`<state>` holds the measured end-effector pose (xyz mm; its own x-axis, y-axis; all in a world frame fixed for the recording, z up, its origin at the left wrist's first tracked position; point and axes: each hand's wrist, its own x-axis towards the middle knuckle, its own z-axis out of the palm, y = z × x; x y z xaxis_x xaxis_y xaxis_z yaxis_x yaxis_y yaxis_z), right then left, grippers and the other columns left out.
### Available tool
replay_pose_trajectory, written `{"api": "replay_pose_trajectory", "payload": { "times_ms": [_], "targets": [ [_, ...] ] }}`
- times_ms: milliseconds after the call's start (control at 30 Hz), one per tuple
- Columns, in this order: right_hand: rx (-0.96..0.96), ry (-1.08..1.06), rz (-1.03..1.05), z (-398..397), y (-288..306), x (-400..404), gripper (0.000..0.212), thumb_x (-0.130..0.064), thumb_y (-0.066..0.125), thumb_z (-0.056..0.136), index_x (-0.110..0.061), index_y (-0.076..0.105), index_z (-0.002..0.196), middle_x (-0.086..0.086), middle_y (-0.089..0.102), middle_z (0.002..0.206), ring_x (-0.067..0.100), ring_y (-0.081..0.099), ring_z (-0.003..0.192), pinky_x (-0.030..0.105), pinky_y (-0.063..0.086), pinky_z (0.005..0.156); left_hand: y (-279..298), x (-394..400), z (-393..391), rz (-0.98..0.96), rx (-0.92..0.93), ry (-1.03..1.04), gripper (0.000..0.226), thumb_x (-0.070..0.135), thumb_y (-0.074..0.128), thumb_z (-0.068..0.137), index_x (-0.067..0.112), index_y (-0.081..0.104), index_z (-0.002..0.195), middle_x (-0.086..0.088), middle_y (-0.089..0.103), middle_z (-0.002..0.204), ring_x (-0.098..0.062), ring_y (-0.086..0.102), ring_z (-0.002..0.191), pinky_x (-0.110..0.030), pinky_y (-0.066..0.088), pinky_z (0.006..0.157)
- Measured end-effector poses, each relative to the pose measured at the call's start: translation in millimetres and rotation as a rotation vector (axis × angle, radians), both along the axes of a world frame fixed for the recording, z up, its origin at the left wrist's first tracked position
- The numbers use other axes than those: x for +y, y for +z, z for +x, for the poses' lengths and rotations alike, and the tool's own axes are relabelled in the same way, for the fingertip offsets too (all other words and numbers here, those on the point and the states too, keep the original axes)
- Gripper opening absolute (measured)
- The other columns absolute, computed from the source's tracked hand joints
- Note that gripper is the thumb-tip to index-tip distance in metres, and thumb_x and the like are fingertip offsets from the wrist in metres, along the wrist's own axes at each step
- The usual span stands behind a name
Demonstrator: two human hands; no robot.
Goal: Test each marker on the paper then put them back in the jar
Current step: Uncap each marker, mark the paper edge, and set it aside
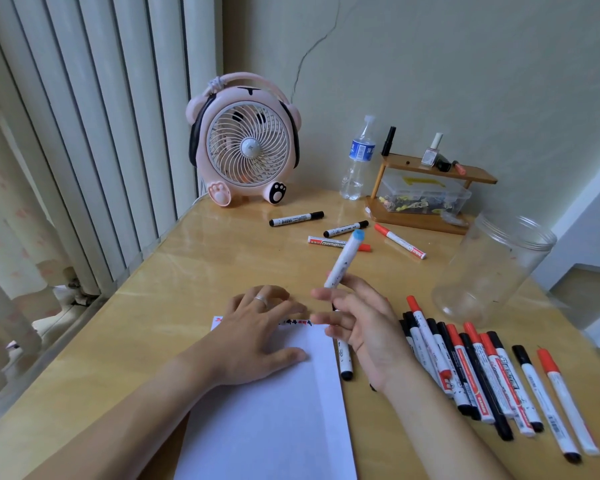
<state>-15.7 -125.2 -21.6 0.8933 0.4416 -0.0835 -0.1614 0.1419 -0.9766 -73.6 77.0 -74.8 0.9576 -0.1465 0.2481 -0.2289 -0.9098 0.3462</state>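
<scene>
A: Report hand states and marker position.

B: The left hand (257,327) lay flat on the paper (274,410), fingers straight and spread, near the sheet's far edge where red and black test marks (297,322) showed. The right hand (357,323) pinched a blue-capped marker (342,261), raised off the counter (194,271) and tilted, cap end up and away.

A: Jar location?

B: The jar (492,268) stood tilted at the right, near the counter's right edge, mouth open; whether anything lay inside could not be told.

A: Clearances and obstructions?

B: A row of red and black markers (478,372) lay just right of the right hand, between it and the right edge. One black marker (345,358) lay against the paper's right edge. Four loose markers (347,233) lay beyond the hands. A fan (246,143), bottle (357,161) and shelf (430,188) lined the far edge. The counter left of the paper was open.
</scene>
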Motion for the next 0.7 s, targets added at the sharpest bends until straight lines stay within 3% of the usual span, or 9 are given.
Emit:
{"api": "replay_pose_trajectory", "payload": {
  "times_ms": [100,167,333,467,700],
  "targets": [
    [-0.146,-0.051,-0.142,2.2,-7.1,5.1,0.005,-0.022,0.066,0.1,-0.018,0.068,0.104,0.001,0.052,0.068,0.014,0.044,0.057,0.02,0.032,0.048,-0.7,0.5,0.0,0.002,0.015,-0.004,0.06,0.078,0.049,0.089,0.053,0.039,0.142,0.017,0.033,0.14,-0.007,0.022,0.14,-0.032,0.015,0.113],
    [-0.226,-0.088,-0.189,3.1,-10.1,6.0,0.018,-0.028,0.061,0.103,-0.02,0.07,0.091,0.006,0.038,0.064,0.014,0.032,0.055,0.021,0.026,0.048,-0.8,1.0,-0.3,-0.003,0.027,0.0,0.058,0.077,0.05,0.089,0.054,0.04,0.141,0.017,0.032,0.139,-0.007,0.021,0.14,-0.031,0.014,0.114],
    [-0.359,-0.143,-0.295,-0.1,-12.6,5.0,0.01,-0.017,0.066,0.098,-0.022,0.062,0.106,0.0,0.058,0.061,0.016,0.05,0.049,0.029,0.041,0.05,0.5,2.6,-0.5,0.002,0.041,-0.001,0.058,0.078,0.049,0.087,0.055,0.041,0.139,0.017,0.032,0.139,-0.008,0.023,0.139,-0.031,0.015,0.112],
    [-0.336,-0.245,-0.389,1.7,-17.7,4.7,0.011,-0.018,0.068,0.093,-0.016,0.061,0.084,0.011,0.057,0.051,0.02,0.045,0.036,0.028,0.036,0.041,1.7,2.7,-0.5,0.028,0.052,0.006,0.06,0.078,0.047,0.086,0.055,0.038,0.141,0.015,0.032,0.141,-0.009,0.021,0.14,-0.032,0.015,0.113],
    [-0.471,-0.331,-0.598,4.7,-26.6,8.3,0.02,-0.022,0.066,0.086,-0.01,0.056,0.073,-0.002,0.05,0.045,0.018,0.048,0.04,0.024,0.035,0.04,1.9,3.1,-0.8,0.03,0.057,-0.005,0.058,0.075,0.05,0.089,0.061,0.035,0.144,0.012,0.031,0.14,-0.009,0.02,0.14,-0.029,0.012,0.11]
  ]
}}
